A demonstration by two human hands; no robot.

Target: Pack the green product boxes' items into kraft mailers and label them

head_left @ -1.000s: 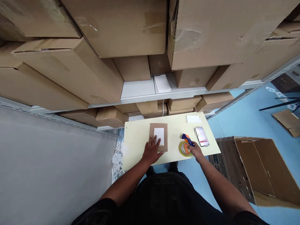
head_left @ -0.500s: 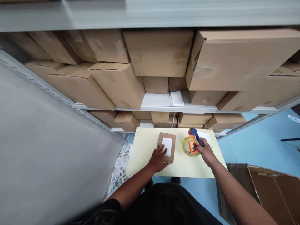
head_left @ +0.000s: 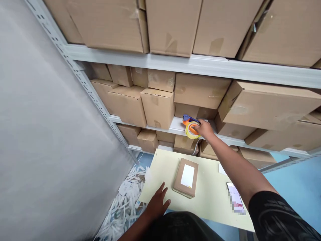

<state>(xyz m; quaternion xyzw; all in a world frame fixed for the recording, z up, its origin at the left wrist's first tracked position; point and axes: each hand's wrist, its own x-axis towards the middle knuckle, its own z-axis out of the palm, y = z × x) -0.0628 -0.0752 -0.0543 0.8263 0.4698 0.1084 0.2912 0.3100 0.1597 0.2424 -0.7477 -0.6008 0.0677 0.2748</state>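
Note:
My right hand (head_left: pixel 206 130) grips an orange and blue tape dispenser (head_left: pixel 188 120) loaded with a yellowish roll of tape (head_left: pixel 192 131). It is held at the front edge of the middle shelf (head_left: pixel 175 126); whether it touches the shelf I cannot tell. My left hand (head_left: pixel 157 202), fingers spread and holding nothing, is over the near left part of the pale yellow table (head_left: pixel 209 201). Beside it, a small brown cardboard box (head_left: pixel 179 175) with a white label (head_left: pixel 187 175) on top lies on the table, apart from both hands.
Cardboard boxes (head_left: pixel 157 107) fill the shelves beyond the table. A phone (head_left: pixel 235 197) lies at the table's right, near a white paper (head_left: pixel 221 169) partly behind my right arm. White paper strips (head_left: pixel 125 197) pile up on the floor at left, beside a grey wall (head_left: pixel 50 140).
My right hand has carried the tape dispenser from above the table up and forward to the shelf. My left hand has come off the small box, back toward me. The view has shifted.

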